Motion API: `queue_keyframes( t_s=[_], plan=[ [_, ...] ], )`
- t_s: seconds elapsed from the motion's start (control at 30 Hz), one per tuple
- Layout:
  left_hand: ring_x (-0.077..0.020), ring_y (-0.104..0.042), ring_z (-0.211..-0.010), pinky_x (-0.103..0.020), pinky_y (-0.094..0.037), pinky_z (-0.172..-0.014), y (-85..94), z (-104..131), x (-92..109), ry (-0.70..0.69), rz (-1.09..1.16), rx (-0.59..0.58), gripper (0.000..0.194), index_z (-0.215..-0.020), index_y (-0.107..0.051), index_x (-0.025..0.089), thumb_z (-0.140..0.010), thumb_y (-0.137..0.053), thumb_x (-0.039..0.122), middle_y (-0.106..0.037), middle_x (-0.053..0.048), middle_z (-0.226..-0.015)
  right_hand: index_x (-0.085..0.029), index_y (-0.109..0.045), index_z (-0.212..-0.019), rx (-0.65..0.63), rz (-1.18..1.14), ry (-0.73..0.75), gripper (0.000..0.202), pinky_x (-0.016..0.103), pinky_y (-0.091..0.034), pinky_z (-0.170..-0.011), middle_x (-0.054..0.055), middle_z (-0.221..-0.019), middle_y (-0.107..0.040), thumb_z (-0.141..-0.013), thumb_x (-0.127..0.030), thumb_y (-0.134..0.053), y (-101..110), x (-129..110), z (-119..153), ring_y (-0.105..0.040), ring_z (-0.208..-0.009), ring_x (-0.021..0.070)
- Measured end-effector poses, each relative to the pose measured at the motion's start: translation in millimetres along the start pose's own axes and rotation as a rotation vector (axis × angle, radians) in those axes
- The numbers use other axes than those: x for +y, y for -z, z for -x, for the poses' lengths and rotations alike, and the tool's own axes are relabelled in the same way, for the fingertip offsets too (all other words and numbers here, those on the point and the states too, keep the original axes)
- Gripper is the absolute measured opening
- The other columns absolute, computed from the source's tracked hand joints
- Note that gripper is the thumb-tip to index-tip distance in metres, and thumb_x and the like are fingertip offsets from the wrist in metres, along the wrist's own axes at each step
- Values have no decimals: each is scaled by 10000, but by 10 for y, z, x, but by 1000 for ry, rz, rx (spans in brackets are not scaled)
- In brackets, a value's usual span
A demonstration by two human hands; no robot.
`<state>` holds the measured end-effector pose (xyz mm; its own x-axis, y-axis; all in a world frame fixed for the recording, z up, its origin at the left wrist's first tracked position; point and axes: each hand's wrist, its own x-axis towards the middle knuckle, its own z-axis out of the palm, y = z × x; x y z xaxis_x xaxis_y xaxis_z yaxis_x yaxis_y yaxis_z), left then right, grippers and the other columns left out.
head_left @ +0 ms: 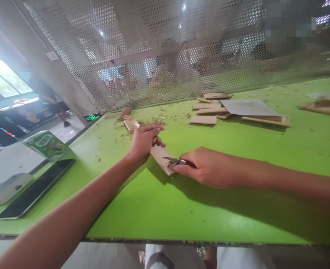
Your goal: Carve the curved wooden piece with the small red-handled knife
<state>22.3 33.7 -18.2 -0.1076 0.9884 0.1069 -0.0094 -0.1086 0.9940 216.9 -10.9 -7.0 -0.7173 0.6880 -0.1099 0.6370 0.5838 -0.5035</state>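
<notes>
While the left hand (144, 141) clamps its grip over the far end of a pale wooden strip (161, 156), the right hand (207, 170) is closed around a small knife (174, 162) whose blade rests on the strip's near end. The strip lies flat on the green surface (165, 209), its long axis running from the left hand's fingers diagonally down and rightward to the blade, so the wood sits between the two hands, with the right hand just at its nearer tip and the left hand on its farther part. Shavings (150, 122) lie scattered beyond the left hand, beside a couple of other wood pieces. A stack of cut strips (208, 108) and a grey sheet (249, 107) sit well apart, farther back. A phone (36, 188) and a green carton (47, 145) rest at the surface's left edge.
</notes>
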Motion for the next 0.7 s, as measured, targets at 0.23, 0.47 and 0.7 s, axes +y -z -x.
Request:
queue_keyframes(
  t_s=[0.23,0.47,0.7],
  plan=[
    [-92,-464,-417,-264,-543,-504,-16,-38,-40,114,39,-18,103,-856,-656,84,-766,-608,101,-368,72,-397,-159,-600,-838,182,275,79,447,260,-197,-461,23,-586,-564,-981,-443,-286,-77,0,65,-342,-421,99],
    [-92,-467,-411,-259,-537,-492,-21,-66,-50,135,17,-10,117,-860,-666,72,-751,-642,107,-391,65,-399,-153,-590,-900,263,523,81,398,270,-186,-476,58,-635,-613,-992,-373,-272,-199,5,15,-436,-447,125],
    [-96,-470,-412,-264,-532,-473,-27,-53,-53,54,58,23,74,-806,-654,76,-741,-643,109,-378,69,-393,-156,-630,-882,181,364,4,396,269,-238,-452,65,-636,-635,-978,-325,-285,-227,-116,26,-478,-447,142]
  ],
)
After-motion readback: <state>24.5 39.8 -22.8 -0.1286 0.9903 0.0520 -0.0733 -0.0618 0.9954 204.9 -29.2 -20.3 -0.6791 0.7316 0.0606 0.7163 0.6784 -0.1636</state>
